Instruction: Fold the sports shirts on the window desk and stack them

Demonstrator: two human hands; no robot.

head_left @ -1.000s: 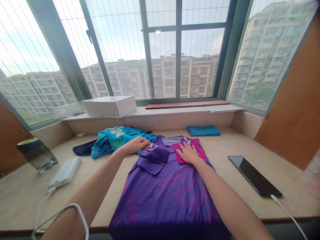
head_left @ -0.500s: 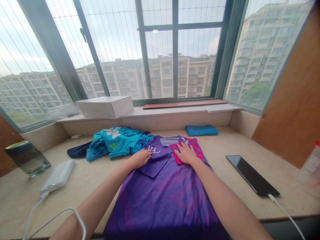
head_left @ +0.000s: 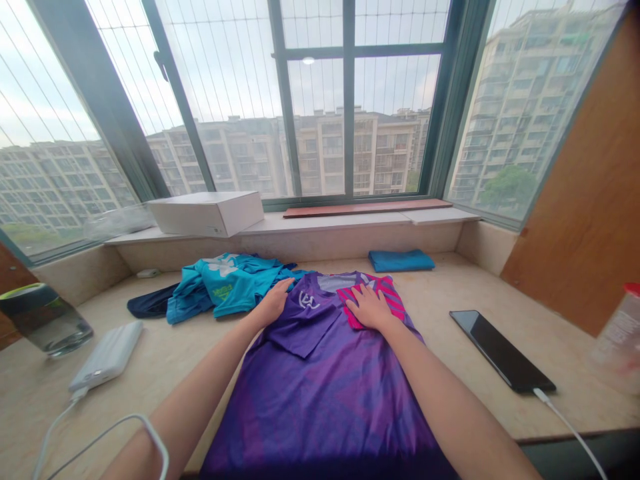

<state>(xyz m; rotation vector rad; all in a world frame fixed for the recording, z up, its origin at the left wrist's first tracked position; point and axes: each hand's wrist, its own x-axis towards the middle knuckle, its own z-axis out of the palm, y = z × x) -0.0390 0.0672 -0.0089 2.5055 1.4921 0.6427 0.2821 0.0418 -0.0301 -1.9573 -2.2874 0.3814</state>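
A purple T-shirt (head_left: pixel 320 387) lies spread on the counter, its neck opening away from me and its lower end running past the near edge. Both sleeves are folded inward over the front: a plain purple one with a white logo near it on the left, and a pink-striped sleeve (head_left: pixel 351 313) on the right. My left hand (head_left: pixel 274 301) rests at the shirt's left shoulder edge with fingers stretched out. Flat on the pink-striped sleeve, my right hand (head_left: pixel 369 307) has its fingers spread.
Crumpled blue clothes (head_left: pixel 235 283) lie just left of the shirt. A folded blue cloth (head_left: pixel 401 261) is at the back right. A phone (head_left: pixel 500 350) on a cable lies right; a power bank (head_left: pixel 107 355) and a bottle (head_left: pixel 47 320) stand left. A white box (head_left: pixel 205 215) sits on the sill.
My left hand has slid up and left off the white logo to the shirt's shoulder edge, baring the logo. My right hand stays on the pink-striped sleeve.
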